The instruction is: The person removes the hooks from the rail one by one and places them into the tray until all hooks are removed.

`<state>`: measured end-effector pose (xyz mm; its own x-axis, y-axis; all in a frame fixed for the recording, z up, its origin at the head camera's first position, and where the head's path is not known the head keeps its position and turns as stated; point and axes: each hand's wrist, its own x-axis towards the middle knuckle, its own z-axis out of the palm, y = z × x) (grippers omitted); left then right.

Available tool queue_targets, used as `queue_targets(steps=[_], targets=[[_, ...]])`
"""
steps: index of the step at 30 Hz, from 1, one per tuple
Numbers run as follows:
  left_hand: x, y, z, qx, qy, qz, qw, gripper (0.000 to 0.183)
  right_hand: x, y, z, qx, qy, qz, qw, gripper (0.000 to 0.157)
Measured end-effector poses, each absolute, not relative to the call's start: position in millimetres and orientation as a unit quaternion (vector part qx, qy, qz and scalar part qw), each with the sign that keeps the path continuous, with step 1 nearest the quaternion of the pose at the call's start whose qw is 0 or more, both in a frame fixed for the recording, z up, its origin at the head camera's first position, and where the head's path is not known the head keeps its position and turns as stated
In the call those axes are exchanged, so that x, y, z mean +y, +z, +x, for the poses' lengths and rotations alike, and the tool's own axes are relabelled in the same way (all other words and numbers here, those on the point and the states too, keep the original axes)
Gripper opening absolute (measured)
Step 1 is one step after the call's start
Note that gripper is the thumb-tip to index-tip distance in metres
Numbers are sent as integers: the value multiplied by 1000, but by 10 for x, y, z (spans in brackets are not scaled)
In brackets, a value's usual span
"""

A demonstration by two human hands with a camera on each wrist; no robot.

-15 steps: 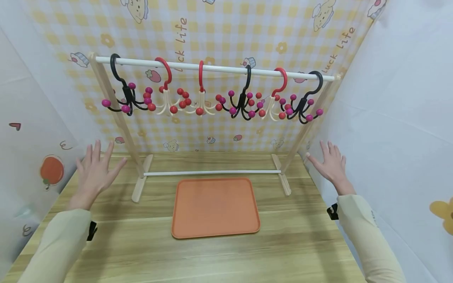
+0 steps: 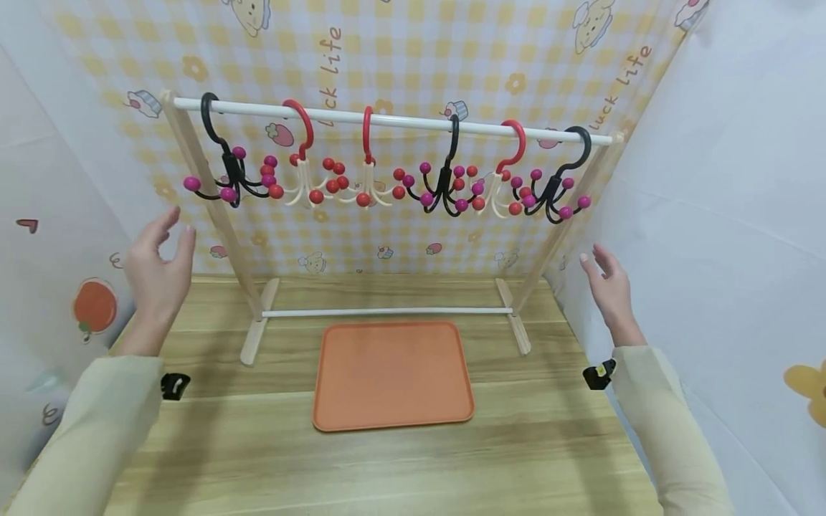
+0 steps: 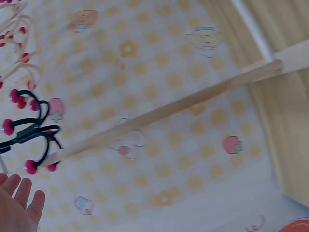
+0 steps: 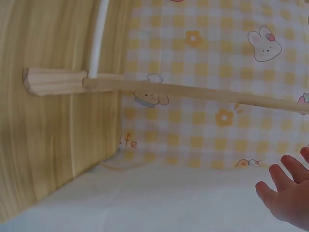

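Several multi-arm hangers with ball tips hang in a row from the white top rail of a wooden rack. The leftmost black hanger has magenta balls, as does the rightmost black hanger. Between them are cream hangers with red hooks, such as the cream hanger, and another black one. My left hand is raised left of the rack, relaxed and holding nothing; in the left wrist view its fingers show below the black hanger. Beyond the rack's right post, my right hand is raised and holds nothing.
An orange tray lies on the wooden table in front of the rack. A white lower bar joins the rack's feet. Checkered cloth hangs behind, with white cloth at the right.
My left hand has risen and turned, its spread fingers now gently bent. The right hand has turned a little, its fingers drawing closer together. The hangers and tray stay put.
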<state>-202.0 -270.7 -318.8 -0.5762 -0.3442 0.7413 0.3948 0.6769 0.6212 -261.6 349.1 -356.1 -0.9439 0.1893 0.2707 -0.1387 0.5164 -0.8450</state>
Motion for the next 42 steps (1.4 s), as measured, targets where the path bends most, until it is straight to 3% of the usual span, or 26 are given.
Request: queue_targets(steps=[12,23,42], targets=[[-2535,-2554,-2219,-776,-470,11,420,31,3336,-3448,-2668,-788,591,-123,122,57],[-2503,-2287,-2401,-794,-490,40,357,35,3274,-3413,-2875,-786,601,-122,80,59],[-2414,-2075,-2613,-813,-477,79,325,35,3088,-3280,-3052,-792,578,-168,107,56]])
